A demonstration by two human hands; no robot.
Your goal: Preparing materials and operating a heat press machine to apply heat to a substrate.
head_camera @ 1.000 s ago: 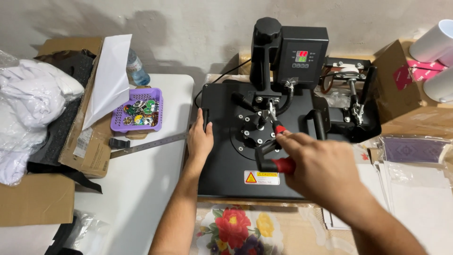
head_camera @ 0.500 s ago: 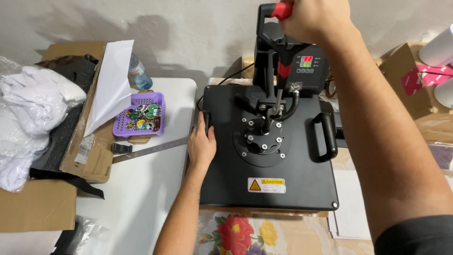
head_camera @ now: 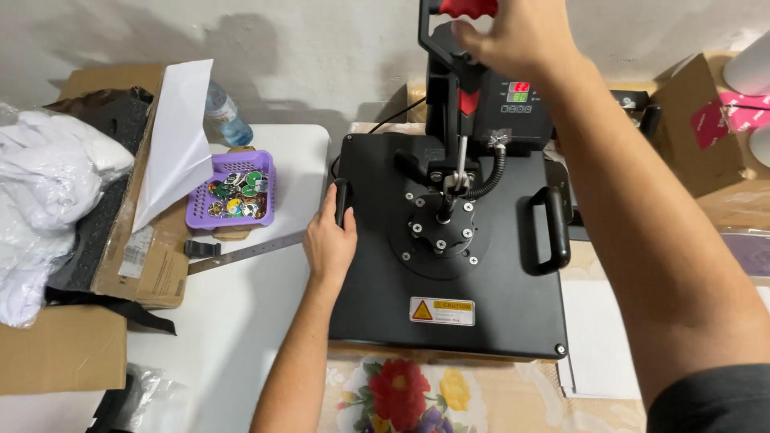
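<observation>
So we've got the big black flat-plate heat press [head_camera: 449, 265] sitting on the tabletop [head_camera: 241, 321], and our right hand [head_camera: 513, 36] is wrapped tight around its red-capped lever handle [head_camera: 467, 8], which is up high at the top of the view. Our left hand [head_camera: 329, 240] is closed around the black side grip [head_camera: 341, 202] on the press's left edge, steadying it. Looks to us like we're at the lever-working stage, with the top plate lifted over the flowery printed fabric [head_camera: 409, 393] poking out underneath. Next move probably needs a firm, even pull while the left hand keeps the machine from sliding toward the purple plastic basket of small colourful badges [head_camera: 231, 192].
</observation>
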